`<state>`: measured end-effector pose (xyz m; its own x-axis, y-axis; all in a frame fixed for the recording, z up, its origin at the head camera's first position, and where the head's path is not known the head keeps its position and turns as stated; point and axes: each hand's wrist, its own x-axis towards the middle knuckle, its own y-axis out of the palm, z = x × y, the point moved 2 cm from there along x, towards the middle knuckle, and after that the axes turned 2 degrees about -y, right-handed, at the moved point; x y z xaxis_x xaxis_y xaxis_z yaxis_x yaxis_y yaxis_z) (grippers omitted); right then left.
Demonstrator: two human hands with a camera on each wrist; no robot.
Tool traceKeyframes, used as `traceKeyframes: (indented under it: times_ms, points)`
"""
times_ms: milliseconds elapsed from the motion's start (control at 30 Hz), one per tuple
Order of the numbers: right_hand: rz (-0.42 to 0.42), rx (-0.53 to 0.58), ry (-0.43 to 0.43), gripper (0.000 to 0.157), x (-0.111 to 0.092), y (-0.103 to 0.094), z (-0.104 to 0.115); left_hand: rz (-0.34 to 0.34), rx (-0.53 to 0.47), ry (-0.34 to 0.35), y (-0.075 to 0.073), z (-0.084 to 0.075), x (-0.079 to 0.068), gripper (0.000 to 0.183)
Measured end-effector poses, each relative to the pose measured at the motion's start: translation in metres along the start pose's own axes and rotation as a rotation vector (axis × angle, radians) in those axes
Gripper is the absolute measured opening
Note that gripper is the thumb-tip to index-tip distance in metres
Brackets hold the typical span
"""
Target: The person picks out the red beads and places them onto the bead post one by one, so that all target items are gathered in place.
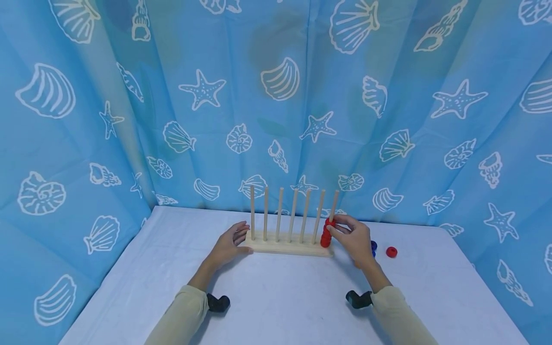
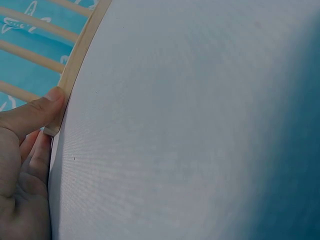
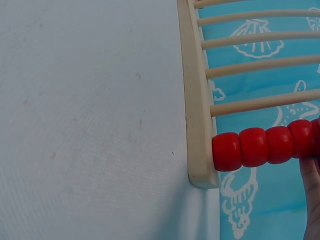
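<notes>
A wooden peg stand [image 1: 284, 247] with a row of several upright rods stands on the table. At its left end my left hand [image 1: 227, 247] grips the base; in the left wrist view the thumb [image 2: 54, 95] presses the front edge, with the other fingers behind. Red beads [image 1: 326, 237] are stacked on the rightmost rod, the lowest against the base in the right wrist view. My right hand [image 1: 356, 242] pinches the top red bead [image 1: 329, 223] of that stack around the rod. The other rods carry no beads.
Right of my right hand lie blue beads [image 1: 373, 246], partly hidden by it, and a loose red bead [image 1: 391, 252]. A white cloth covers the table [image 1: 284, 297]. Behind and at both sides hangs a blue shell-print curtain [image 1: 241, 96], close behind the stand.
</notes>
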<state>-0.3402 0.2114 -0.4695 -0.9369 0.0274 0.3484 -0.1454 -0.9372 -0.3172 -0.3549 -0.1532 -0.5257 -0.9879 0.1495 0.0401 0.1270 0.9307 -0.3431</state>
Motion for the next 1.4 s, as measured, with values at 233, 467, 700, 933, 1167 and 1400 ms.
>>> traceKeyframes:
  times_ms: [233, 467, 700, 933, 1167, 1400]
  points:
    - [0.040, -0.056, 0.038, 0.049, -0.001, -0.007, 0.003, 0.003, 0.002, -0.002, 0.001, 0.001, 0.001, 0.090]
    - [0.082, -0.154, 0.014, 0.046, -0.001, -0.023, 0.007, 0.003, -0.005, 0.003, 0.002, -0.001, -0.001, 0.090]
    - [0.066, -0.215, 0.006, 0.042, 0.000, -0.050, 0.004, -0.003, -0.002, 0.009, 0.000, -0.001, 0.001, 0.089]
    - [0.028, -0.329, 0.001, 0.036, -0.005, -0.080, -0.008, -0.006, 0.024, 0.003, -0.001, -0.003, 0.001, 0.089]
    - [0.006, -0.448, 0.058, 0.036, -0.014, -0.105, -0.029, -0.011, 0.004, 0.011, -0.001, -0.004, 0.001, 0.089]
    - [0.052, -0.570, 0.079, 0.040, -0.028, -0.122, -0.045, 0.006, 0.005, 0.007, -0.001, 0.000, 0.000, 0.090]
